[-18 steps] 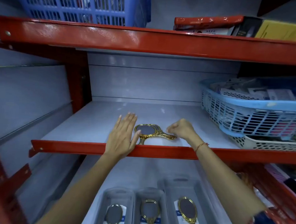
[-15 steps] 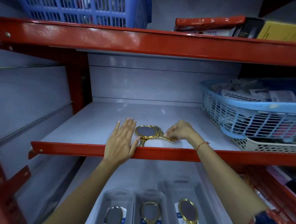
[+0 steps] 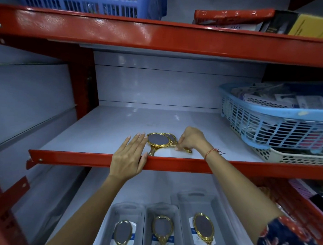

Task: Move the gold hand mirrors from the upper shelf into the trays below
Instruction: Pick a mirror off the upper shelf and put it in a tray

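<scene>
two gold mirrors (image 3: 158,140) lie overlapped near the front edge of the upper shelf (image 3: 102,127), glass up, one handle pointing near, the other pointing right. the left hand (image 3: 130,156) lies flat and open, fingers spread over the red front rail (image 3: 174,164), its fingertips just left of the front mirror's rim; it holds nothing. the right hand (image 3: 192,140) is curled, fingers pinched down on the right-pointing handle; how firmly it grips i cannot tell. a red thread bracelet (image 3: 210,153) sits on that wrist.

to the right on the same shelf a light blue basket (image 3: 277,126) full of packets rests in a cream basket (image 3: 291,158), well apart from the mirrors. nothing stands between the hands and the mirrors.

below, three clear trays (image 3: 196,198) stand side by side, each with one gold mirror in it, handles toward the near side. the right forearm crosses above the right tray's near corner.

on the top shelf, a dark blue crate (image 3: 88,2) at left, flat boxes (image 3: 261,20) at right.
</scene>
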Demonstrator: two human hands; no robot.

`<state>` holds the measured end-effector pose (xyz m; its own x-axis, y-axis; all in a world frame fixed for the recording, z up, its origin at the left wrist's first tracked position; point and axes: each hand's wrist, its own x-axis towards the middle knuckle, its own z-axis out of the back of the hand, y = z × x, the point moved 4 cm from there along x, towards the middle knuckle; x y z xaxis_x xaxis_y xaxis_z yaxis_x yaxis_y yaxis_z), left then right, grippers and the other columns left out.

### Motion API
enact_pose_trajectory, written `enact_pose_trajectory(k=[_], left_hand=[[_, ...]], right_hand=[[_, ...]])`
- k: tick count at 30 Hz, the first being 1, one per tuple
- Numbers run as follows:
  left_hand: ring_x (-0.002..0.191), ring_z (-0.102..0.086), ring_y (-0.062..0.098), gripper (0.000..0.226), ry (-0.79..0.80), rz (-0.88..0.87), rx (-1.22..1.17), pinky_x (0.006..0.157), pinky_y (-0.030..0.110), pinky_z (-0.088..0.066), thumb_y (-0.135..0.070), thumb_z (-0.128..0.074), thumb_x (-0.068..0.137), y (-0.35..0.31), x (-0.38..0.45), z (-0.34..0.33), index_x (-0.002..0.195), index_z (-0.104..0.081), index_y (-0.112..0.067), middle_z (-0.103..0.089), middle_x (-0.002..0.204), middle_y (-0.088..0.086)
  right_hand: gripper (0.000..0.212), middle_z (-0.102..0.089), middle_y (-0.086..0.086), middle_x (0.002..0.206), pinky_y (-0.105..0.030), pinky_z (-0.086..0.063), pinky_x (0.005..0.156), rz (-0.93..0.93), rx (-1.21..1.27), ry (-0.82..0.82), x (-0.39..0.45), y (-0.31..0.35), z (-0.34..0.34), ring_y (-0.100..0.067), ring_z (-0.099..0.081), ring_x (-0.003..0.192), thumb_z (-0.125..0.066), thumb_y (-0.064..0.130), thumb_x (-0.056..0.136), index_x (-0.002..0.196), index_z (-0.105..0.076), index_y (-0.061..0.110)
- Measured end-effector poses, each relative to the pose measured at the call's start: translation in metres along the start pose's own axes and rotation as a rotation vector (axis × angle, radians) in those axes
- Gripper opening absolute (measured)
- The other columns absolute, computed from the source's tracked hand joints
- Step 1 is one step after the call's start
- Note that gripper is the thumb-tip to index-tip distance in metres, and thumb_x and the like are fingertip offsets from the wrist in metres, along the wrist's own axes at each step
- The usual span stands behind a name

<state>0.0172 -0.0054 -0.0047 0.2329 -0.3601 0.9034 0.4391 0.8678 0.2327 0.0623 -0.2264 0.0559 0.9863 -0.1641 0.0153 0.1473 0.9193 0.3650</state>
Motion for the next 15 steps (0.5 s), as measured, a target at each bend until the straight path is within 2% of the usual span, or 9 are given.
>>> enact_pose_trajectory(k=[3,4,6,8,11,13,15], left_hand=[[0.123,-0.061,0.022,0.049,0.002,0.003,0.003,0.106,0.038,-0.043,-0.031,-0.034,0.099,0.001,0.0,0.0,0.127,-0.064,-0.004,-0.064,0.132,0.01],[0.123,-0.061,0.022,0.049,0.003,0.007,0.003,0.106,0.038,-0.043,-0.032,-0.034,0.099,0.001,0.0,-0.001,0.127,-0.064,-0.004,-0.063,0.132,0.01],[0.123,-0.061,0.022,0.05,0.007,0.008,0.002,0.106,0.038,-0.043,-0.033,-0.033,0.1,0.0,-0.001,-0.001,0.128,-0.063,-0.004,-0.063,0.132,0.011],[0.124,-0.06,0.022,0.05,0.003,0.014,-0.004,0.107,0.038,-0.043,-0.033,-0.032,0.1,0.001,-0.002,-0.002,0.128,-0.063,-0.004,-0.063,0.133,0.011],[0.124,-0.06,0.022,0.05,-0.003,0.015,-0.002,0.107,0.039,-0.043,-0.032,-0.032,0.1,0.001,-0.002,-0.002,0.128,-0.063,-0.004,-0.063,0.132,0.011],[0.123,-0.061,0.023,0.049,-0.002,0.003,0.001,0.107,0.038,-0.043,-0.031,-0.034,0.099,0.001,-0.002,-0.002,0.127,-0.063,-0.004,-0.063,0.132,0.011],[0.123,-0.061,0.023,0.049,-0.01,0.004,0.008,0.107,0.038,-0.042,-0.031,-0.036,0.098,0.002,-0.003,-0.002,0.127,-0.063,-0.003,-0.063,0.132,0.012]], right_hand=[[0.052,-0.076,-0.006,0.093,-0.027,-0.047,0.059,-0.012,0.025,-0.029,0.0,-0.002,0.003,-0.021,-0.066,0.08,-0.088,0.04,0.051,0.093,-0.077,0.012],[0.049,-0.077,-0.006,0.09,-0.028,-0.048,0.06,-0.022,0.032,-0.025,0.0,-0.003,0.005,-0.021,-0.066,0.077,-0.088,0.04,0.052,0.091,-0.078,0.012],[0.045,-0.078,-0.005,0.088,-0.031,-0.057,0.07,-0.044,0.079,-0.006,-0.002,-0.006,0.01,-0.022,-0.071,0.078,-0.089,0.039,0.052,0.087,-0.08,0.013],[0.043,-0.078,-0.007,0.086,-0.032,-0.061,0.079,-0.081,0.241,0.049,-0.004,-0.009,0.016,-0.021,-0.074,0.077,-0.09,0.032,0.055,0.088,-0.079,0.008],[0.036,-0.074,-0.011,0.078,-0.024,-0.062,0.064,-0.141,0.589,0.184,-0.022,-0.015,0.027,-0.018,-0.071,0.067,-0.085,0.013,0.066,0.094,-0.073,-0.005],[0.035,-0.074,-0.01,0.071,-0.019,-0.06,0.057,-0.156,0.718,0.217,-0.036,-0.024,0.033,-0.014,-0.071,0.061,-0.082,0.012,0.069,0.098,-0.073,-0.005],[0.033,-0.075,-0.007,0.071,-0.017,-0.06,0.057,-0.151,0.824,0.23,-0.051,-0.036,0.038,-0.011,-0.071,0.06,-0.081,0.014,0.072,0.099,-0.073,-0.003]])
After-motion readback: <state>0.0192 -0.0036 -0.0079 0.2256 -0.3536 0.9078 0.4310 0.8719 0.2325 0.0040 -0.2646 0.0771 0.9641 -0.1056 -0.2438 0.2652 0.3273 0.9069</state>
